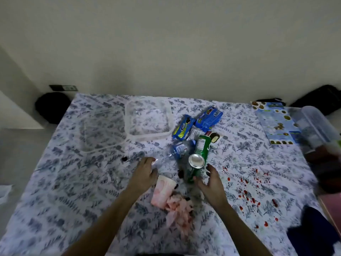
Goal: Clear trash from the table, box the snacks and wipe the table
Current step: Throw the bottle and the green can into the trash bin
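Now we reach both hands toward the clutter at mid-table. Our left hand, fingers loosely spread and holding nothing, touches the crumpled clear plastic bottle, whose long axis runs toward two o'clock. Our right hand, wide open, sits at four o'clock of the glossy green chip can, nearer to it. Beyond, at eleven o'clock, waits the empty translucent container.

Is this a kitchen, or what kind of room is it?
Probably a plain room at home, not clearly a kitchen. A table covered with a flowery cloth stands against a bare wall, with snack packs and an empty clear box on it.
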The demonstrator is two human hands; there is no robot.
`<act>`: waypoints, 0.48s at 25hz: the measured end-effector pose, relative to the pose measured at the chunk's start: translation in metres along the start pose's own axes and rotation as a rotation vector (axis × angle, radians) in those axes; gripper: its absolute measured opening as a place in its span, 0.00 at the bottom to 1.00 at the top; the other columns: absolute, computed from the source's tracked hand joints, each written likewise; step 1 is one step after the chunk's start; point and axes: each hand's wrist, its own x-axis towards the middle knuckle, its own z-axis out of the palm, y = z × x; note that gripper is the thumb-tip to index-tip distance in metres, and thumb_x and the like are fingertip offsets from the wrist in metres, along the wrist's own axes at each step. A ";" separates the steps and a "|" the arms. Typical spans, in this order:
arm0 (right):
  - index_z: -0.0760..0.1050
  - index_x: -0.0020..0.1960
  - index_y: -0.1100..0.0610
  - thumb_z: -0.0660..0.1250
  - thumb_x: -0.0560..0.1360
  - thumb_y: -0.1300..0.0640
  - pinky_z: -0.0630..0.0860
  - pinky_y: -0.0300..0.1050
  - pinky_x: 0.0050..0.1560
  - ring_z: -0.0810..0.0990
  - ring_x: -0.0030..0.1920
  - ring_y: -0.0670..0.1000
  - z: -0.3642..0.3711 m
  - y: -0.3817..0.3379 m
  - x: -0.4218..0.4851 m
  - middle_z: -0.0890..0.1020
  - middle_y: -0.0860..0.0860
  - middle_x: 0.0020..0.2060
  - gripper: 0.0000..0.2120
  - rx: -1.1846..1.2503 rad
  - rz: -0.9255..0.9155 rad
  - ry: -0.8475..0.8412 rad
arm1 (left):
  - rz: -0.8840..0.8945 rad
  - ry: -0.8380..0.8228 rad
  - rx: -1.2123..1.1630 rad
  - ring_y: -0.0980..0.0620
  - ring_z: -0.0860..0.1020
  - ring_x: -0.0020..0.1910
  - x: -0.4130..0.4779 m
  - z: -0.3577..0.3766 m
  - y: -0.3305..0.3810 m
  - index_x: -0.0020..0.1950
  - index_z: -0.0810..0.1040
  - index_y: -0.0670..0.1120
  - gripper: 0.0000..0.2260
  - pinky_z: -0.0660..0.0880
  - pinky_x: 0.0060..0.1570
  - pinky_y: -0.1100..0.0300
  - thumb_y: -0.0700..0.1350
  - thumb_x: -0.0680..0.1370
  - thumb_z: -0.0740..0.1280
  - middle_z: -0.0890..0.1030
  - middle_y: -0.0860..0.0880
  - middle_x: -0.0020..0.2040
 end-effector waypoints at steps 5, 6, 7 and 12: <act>0.63 0.70 0.59 0.75 0.68 0.48 0.71 0.46 0.58 0.72 0.65 0.56 0.015 -0.016 0.008 0.72 0.56 0.66 0.38 -0.127 0.080 0.134 | 0.126 -0.065 0.062 0.42 0.72 0.65 0.057 -0.003 -0.007 0.68 0.69 0.39 0.18 0.69 0.61 0.53 0.41 0.78 0.62 0.71 0.40 0.66; 0.63 0.70 0.59 0.75 0.67 0.46 0.72 0.47 0.58 0.72 0.64 0.57 0.016 -0.017 0.009 0.72 0.56 0.65 0.39 -0.163 0.092 0.149 | 0.134 -0.085 0.081 0.41 0.71 0.65 0.065 -0.001 -0.004 0.68 0.68 0.40 0.19 0.69 0.62 0.52 0.42 0.78 0.62 0.71 0.40 0.66; 0.63 0.70 0.59 0.75 0.67 0.46 0.72 0.48 0.57 0.72 0.64 0.57 0.018 -0.018 0.009 0.72 0.57 0.65 0.39 -0.172 0.102 0.154 | 0.135 -0.109 0.104 0.41 0.70 0.66 0.072 0.002 -0.003 0.69 0.67 0.40 0.20 0.69 0.63 0.51 0.43 0.78 0.62 0.70 0.40 0.67; 0.70 0.64 0.59 0.77 0.60 0.43 0.74 0.51 0.52 0.76 0.56 0.58 0.027 -0.021 0.026 0.77 0.57 0.55 0.39 -0.182 0.131 0.257 | 0.102 -0.256 0.272 0.42 0.71 0.64 0.093 0.021 0.003 0.73 0.61 0.44 0.27 0.71 0.59 0.50 0.47 0.76 0.65 0.70 0.42 0.67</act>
